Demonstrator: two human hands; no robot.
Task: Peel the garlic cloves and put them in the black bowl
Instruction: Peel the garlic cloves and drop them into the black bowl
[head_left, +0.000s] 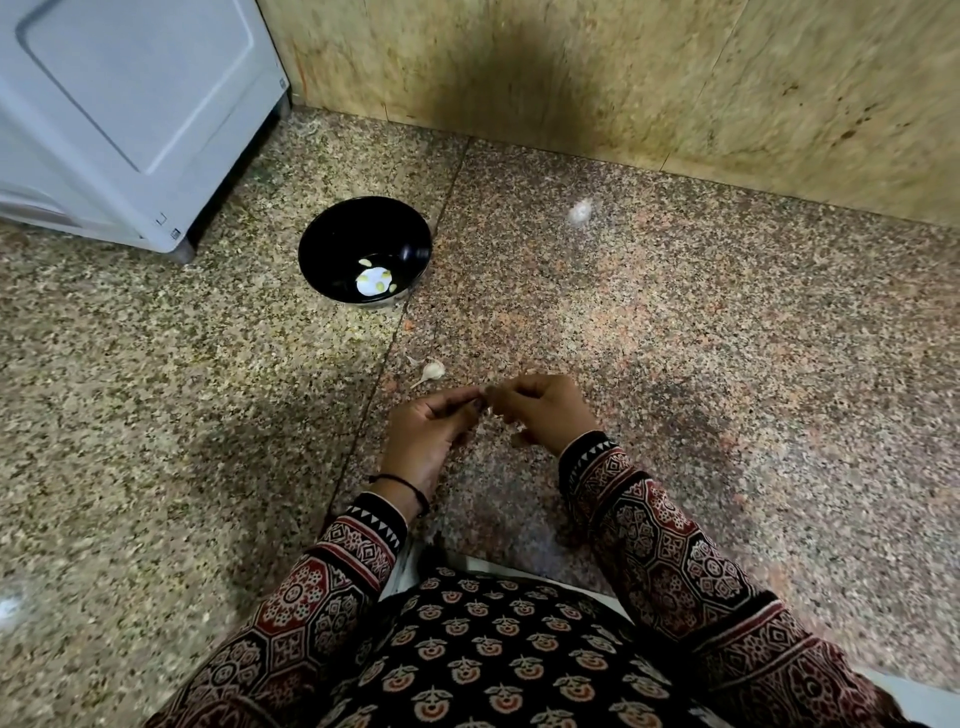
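Peeled cloves (378, 280) in black bowl (332, 244)

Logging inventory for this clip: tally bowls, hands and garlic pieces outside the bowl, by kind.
black bowl: 1
hands (left hand, right hand): 2
garlic clove pinched between hands: 1
garlic piece on floor: 1
blurred white object, unidentifiable: 1
Total: 6

Bowl (332, 244) on floor (675, 338), ahead-left; peeled cloves (375, 280) inside. Garlic bulb (432, 370) on floor between bowl and left hand (431, 431).
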